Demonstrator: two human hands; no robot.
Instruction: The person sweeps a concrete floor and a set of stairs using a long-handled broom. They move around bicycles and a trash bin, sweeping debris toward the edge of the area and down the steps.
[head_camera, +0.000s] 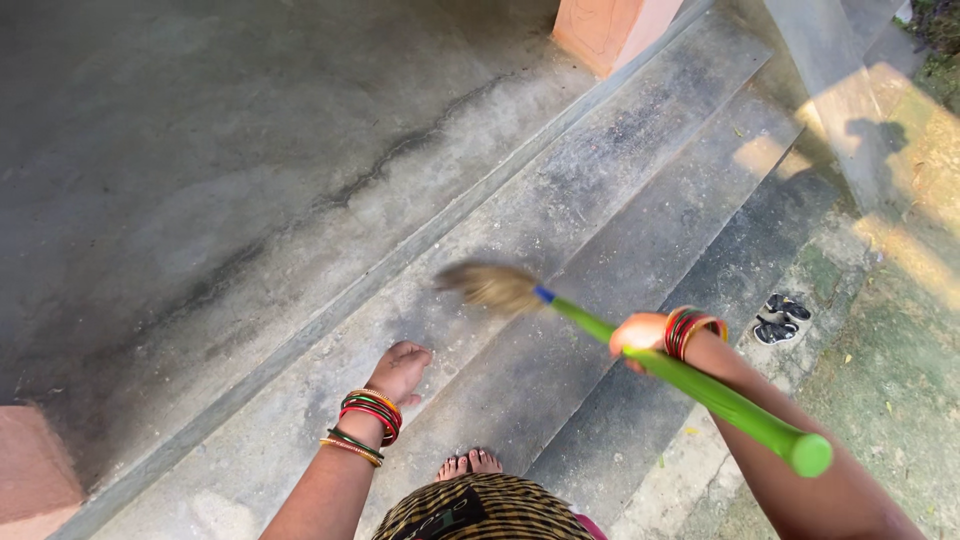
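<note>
While right hand (637, 338) grips broom (640, 352) | left hand (398, 370) open, empty, well left of brush

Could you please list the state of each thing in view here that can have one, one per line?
broom: held, tilted, bristle head blurred above the top step.
right hand: closed around the broom's green handle.
left hand: empty, fingers loose, hanging free.
sandals: a pair lying side by side on the ground below the steps.
</note>
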